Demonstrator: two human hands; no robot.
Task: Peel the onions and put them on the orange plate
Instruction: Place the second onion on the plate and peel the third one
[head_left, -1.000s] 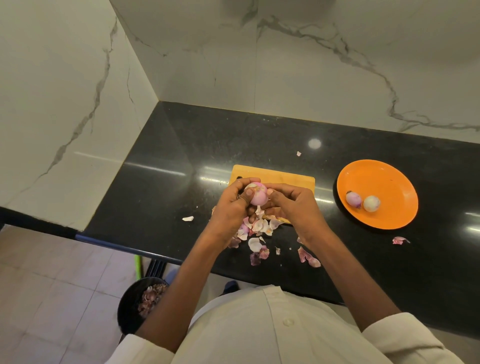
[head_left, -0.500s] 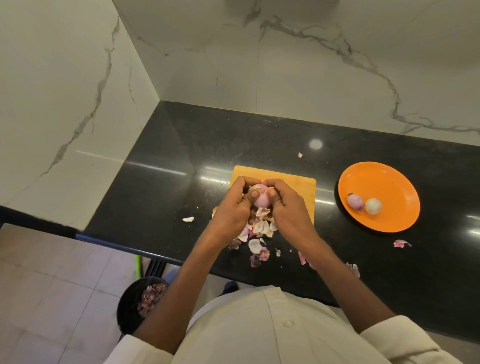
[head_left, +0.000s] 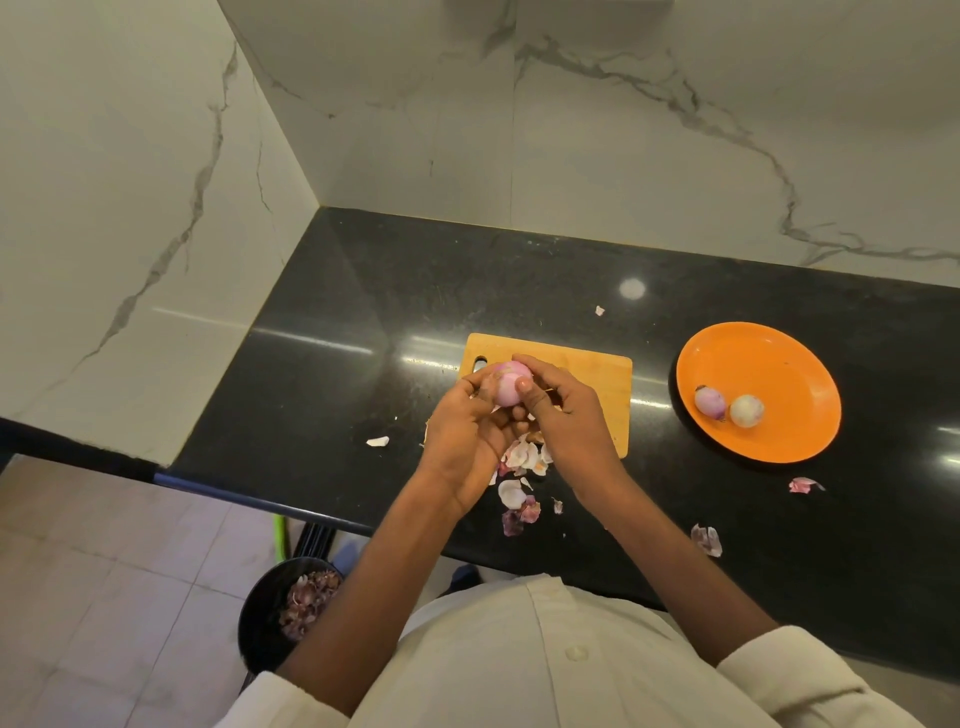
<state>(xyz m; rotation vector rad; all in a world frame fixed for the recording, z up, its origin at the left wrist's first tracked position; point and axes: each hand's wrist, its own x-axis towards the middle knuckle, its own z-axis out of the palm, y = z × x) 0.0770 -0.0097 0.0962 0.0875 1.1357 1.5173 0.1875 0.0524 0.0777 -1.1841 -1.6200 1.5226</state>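
Both hands pinched one pink onion (head_left: 508, 383) above the left end of the wooden cutting board (head_left: 587, 376): the left hand (head_left: 467, 431) cupped it with curled fingers, the right hand (head_left: 563, 415) pressed its thumb on the onion's right side. Loose skins (head_left: 522, 470) lay on the black bench (head_left: 322, 374) beneath. Far right, two peeled onions (head_left: 730, 407) sat touching on the orange plate (head_left: 779, 364).

A wooden cutting board (head_left: 587, 374) is laid on the black counter (head_left: 322, 364). A black bin (head_left: 270, 618), probably holding peels, is seen on the floor.
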